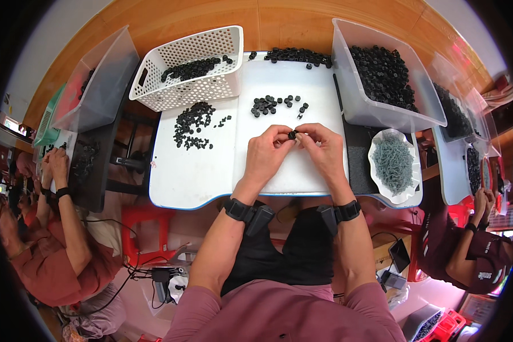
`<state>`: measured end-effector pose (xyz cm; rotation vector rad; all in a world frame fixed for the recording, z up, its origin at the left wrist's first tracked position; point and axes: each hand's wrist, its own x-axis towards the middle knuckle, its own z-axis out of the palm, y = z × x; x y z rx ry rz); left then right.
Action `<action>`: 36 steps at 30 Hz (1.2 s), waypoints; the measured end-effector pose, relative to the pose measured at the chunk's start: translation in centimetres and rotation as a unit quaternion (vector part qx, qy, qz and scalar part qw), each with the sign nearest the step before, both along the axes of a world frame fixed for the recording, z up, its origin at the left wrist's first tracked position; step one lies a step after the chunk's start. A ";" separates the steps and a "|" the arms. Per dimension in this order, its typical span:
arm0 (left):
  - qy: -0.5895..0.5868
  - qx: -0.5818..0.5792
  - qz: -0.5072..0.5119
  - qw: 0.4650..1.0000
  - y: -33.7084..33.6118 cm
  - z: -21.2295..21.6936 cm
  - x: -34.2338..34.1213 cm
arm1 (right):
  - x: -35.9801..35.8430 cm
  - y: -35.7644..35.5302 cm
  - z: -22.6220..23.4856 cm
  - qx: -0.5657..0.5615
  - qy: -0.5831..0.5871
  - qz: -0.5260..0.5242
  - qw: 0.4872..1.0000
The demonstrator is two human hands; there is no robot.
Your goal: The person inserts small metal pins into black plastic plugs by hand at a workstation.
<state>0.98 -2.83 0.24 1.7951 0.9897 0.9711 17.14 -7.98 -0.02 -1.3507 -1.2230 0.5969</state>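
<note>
Your maroon shirt (302,310) lies nearest, black wrist devices (259,219) on both wrists, just short of the bench (211,179) edge. Main risk, by my reading: the small black piece (292,135) slipping out between your hands, since only fingertips seem to bear on it and it looks roundish. Dropped, it might roll toward you over the front edge, or away into the loose black caps (265,106) just beyond your hands, where it would be hard to pick out. Second risk: a wide sweep to the left could scatter the pile of little black parts (192,122); one to the right could tip the white dish (402,198) of thin grey-green screws (394,162), set near the edge. Left hand (266,151): curled, thumb and index pinching the piece. Right hand (324,149): meets it from the other side, also pinching, fingertips almost touching the left's. Piece sits between them, over the bench; cannot tell whether a second part hides inside the pinch
</note>
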 end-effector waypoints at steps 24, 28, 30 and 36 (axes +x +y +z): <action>-0.024 -0.006 -0.014 1.000 -0.1 0.1 0.0 | 0.3 -0.1 0.5 -0.049 0.068 0.022 0.996; -0.021 0.012 -0.020 1.000 -0.1 0.1 -0.1 | 0.3 -0.1 0.5 -0.036 0.079 0.023 0.996; -0.022 0.009 -0.022 0.999 -0.1 0.0 -0.1 | 0.4 -0.2 0.5 -0.034 0.071 0.022 0.997; -0.030 0.006 -0.022 0.999 -0.2 0.0 0.0 | 0.2 -0.2 0.7 0.001 -0.026 0.004 1.000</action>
